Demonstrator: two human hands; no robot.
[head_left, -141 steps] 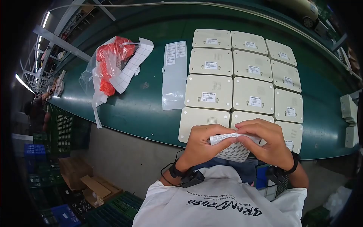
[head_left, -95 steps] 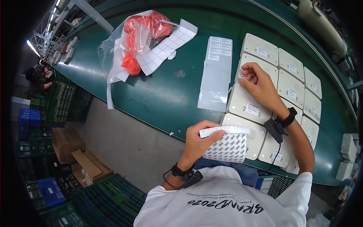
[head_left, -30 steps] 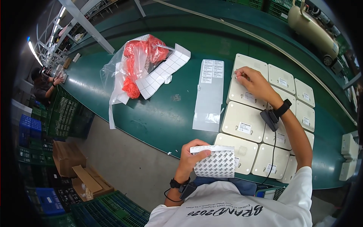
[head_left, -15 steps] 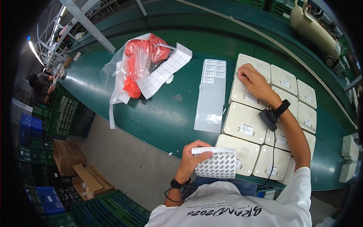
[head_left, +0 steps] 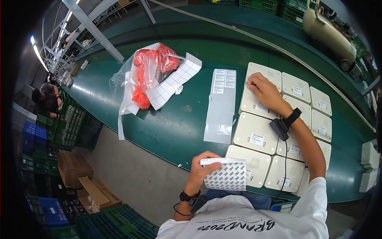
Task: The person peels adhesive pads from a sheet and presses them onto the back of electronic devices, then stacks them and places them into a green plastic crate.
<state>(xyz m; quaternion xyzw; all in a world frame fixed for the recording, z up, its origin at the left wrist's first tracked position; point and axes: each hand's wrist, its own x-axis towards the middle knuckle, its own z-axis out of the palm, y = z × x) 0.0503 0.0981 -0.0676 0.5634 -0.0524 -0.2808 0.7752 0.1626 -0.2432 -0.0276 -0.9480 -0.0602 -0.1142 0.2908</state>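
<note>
My left hand [head_left: 204, 171] grips a white sheet with a repeating dark print [head_left: 226, 176] by its upper left, the thumb lying over its folded top edge. The sheet hangs above the near edge of the bench. My right hand [head_left: 267, 92] is closed, fingertips pinched together at the left side of two cream plastic housings [head_left: 253, 99] at the far end of the group; whatever is in the pinch is hidden. Several such housings lie close together, many with a white label [head_left: 257, 139]. Left of them is a backing strip [head_left: 219, 115] with several labels on its far end.
On the green bench [head_left: 175, 131] lie a clear bag [head_left: 127, 73] with red plastic [head_left: 141, 98] and a gridded white sheet [head_left: 175, 81]. More housings [head_left: 369, 157] are stacked at right. Crates [head_left: 65, 121] and cardboard boxes [head_left: 75, 167] stand at left. Another person [head_left: 47, 97] is at far left.
The view has shifted slightly. My right hand stays pinched by the far left housings, a little nearer to me. My left hand still holds the printed sheet. The far person's arms have moved.
</note>
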